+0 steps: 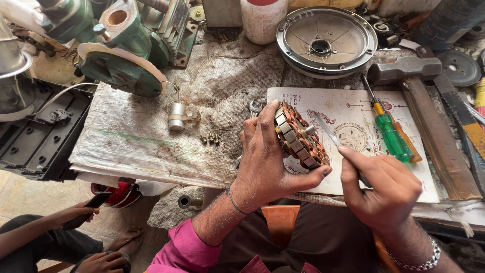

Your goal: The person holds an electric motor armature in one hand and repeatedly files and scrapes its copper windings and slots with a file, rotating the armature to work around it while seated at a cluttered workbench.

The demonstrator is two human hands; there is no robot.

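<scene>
The cluttered counter [222, 81], draped in a worn grey woven cloth, carries a green cast-metal motor housing [124, 48] at the far left, a round silver fan cover plate [326, 39] at the far side and a heavy steel hammer with a wooden handle [429, 114] to the right, beside a green-handled screwdriver [390, 132] lying on a printed white card [353, 136]. Over that card the left hand [268, 162] has its grip wrapped around a round copper-wound stator with steel teeth [299, 137], held on edge just above the counter's near edge. The right hand [386, 189] pinches a slim metal blade [328, 132], its tip touching the stator's windings.
</scene>
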